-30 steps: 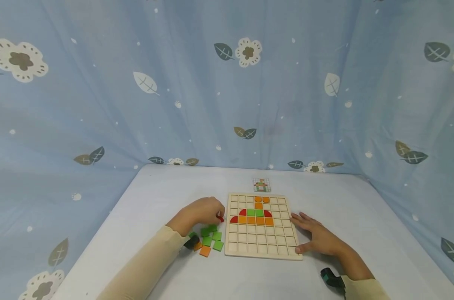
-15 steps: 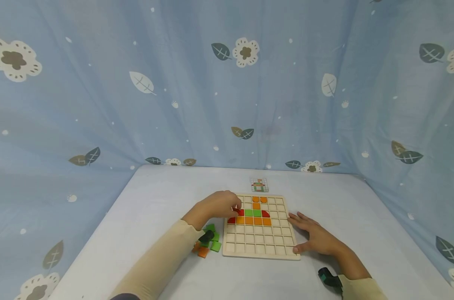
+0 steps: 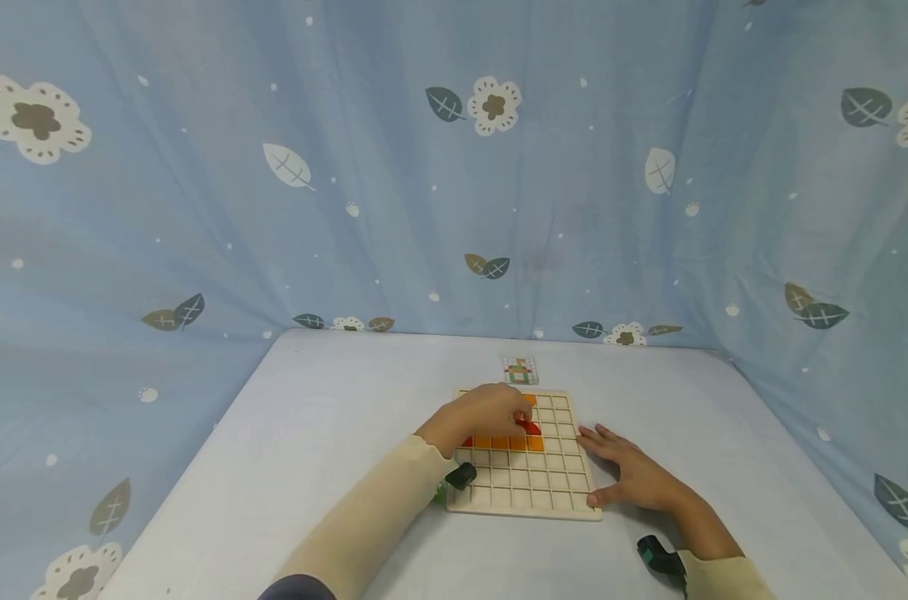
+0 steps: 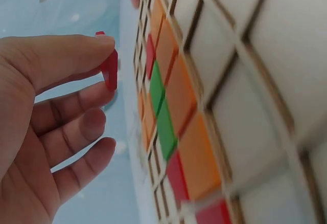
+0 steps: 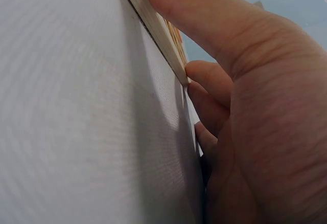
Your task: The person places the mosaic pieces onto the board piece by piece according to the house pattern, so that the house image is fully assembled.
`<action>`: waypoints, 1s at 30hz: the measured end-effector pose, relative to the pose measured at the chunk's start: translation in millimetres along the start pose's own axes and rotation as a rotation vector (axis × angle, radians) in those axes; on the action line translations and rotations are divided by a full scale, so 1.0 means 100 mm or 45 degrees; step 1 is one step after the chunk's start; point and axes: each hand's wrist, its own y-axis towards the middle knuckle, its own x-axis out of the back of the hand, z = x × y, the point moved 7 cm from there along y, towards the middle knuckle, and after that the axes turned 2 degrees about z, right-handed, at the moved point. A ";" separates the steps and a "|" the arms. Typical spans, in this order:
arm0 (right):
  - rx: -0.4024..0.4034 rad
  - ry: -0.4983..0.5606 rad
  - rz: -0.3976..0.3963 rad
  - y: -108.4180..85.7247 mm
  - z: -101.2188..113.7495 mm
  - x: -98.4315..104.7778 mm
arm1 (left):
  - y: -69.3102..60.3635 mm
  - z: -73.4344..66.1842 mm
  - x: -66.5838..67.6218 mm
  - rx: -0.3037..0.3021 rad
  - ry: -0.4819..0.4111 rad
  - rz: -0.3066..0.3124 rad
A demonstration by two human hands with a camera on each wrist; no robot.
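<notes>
My left hand [image 3: 491, 410] is over the upper part of a wooden grid board [image 3: 525, 502]. Between thumb and forefinger it pinches a thin red piece [image 4: 111, 70], which in the left wrist view is apart from the board. Below it, orange squares [image 4: 183, 97], green squares [image 4: 166, 132] and red pieces [image 4: 177, 177] sit in the grid cells. The hand hides some of these in the head view. My right hand [image 3: 629, 473] lies at the board's right side, its thumb and fingers extended and touching the wooden edge [image 5: 166, 50].
A small pattern card [image 3: 520, 370] lies behind the board on the white tabletop [image 3: 349, 392]. Loose green tiles [image 3: 439, 493] show partly beside the board's left edge, mostly hidden by my left sleeve [image 3: 379, 508]. A patterned blue curtain [image 3: 394, 208] surrounds the table.
My left hand has moved right from beside the loose tiles, across the board's left side, to over its upper middle, carrying the red piece. The right hand stays at the board's edge.
</notes>
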 end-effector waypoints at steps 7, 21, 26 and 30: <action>0.048 -0.014 -0.010 0.00 -0.01 -0.01 | 0.20 -0.21 -0.08 -0.070 0.006 0.008; 0.079 0.003 -0.007 -0.01 0.01 0.02 | 0.43 -0.44 -0.25 -0.074 0.027 0.084; 0.075 0.008 -0.002 -0.01 0.00 0.01 | 0.43 -0.44 -0.28 -0.074 0.056 0.091; 0.075 0.012 -0.005 -0.02 0.01 0.02 | 0.41 -0.40 -0.29 -0.065 0.058 0.089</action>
